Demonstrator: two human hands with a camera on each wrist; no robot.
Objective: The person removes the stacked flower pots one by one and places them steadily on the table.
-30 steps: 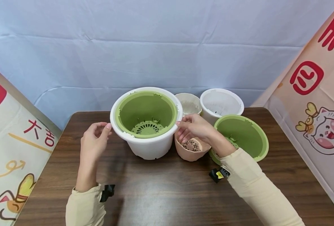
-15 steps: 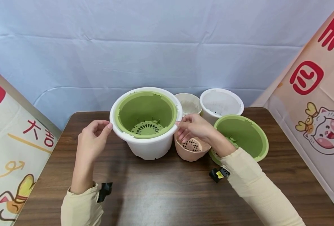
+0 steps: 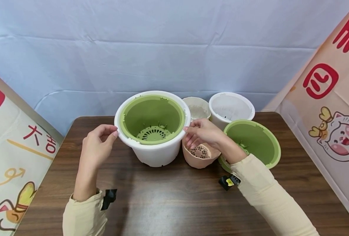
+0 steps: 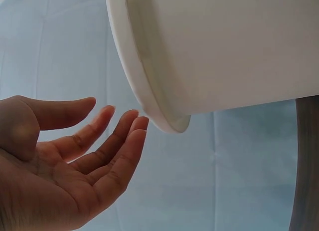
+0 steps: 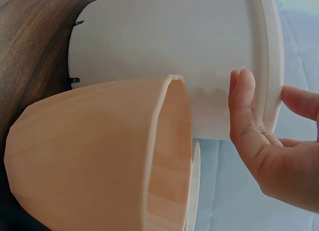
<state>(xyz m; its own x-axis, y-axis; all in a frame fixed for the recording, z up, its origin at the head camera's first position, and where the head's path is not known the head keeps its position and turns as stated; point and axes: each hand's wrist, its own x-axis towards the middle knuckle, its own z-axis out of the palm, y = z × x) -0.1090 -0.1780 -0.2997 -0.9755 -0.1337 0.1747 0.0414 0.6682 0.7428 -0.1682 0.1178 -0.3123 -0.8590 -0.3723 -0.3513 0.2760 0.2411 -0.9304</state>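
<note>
A white flower pot stands left of centre at the back of the table, with a green flower pot nested inside it. At the white rim's left side is my left hand, its fingers loosely bent. The left wrist view has these fingertips right by the rim, with the thumb apart and nothing between. My right hand pinches the rim's right side. From the right wrist, the thumb presses the rim's outer edge while the fingers lie under its lip.
A peach pot stands just right of the white one, below the right hand, with a cream pot behind it. Farther right are another white pot and a tilted green pot. A cloth backdrop hangs behind the dark wood table.
My left hand and forearm have shifted slightly left, and that hand sits a little higher against the rim. The right hand and the pots stay where they were.
</note>
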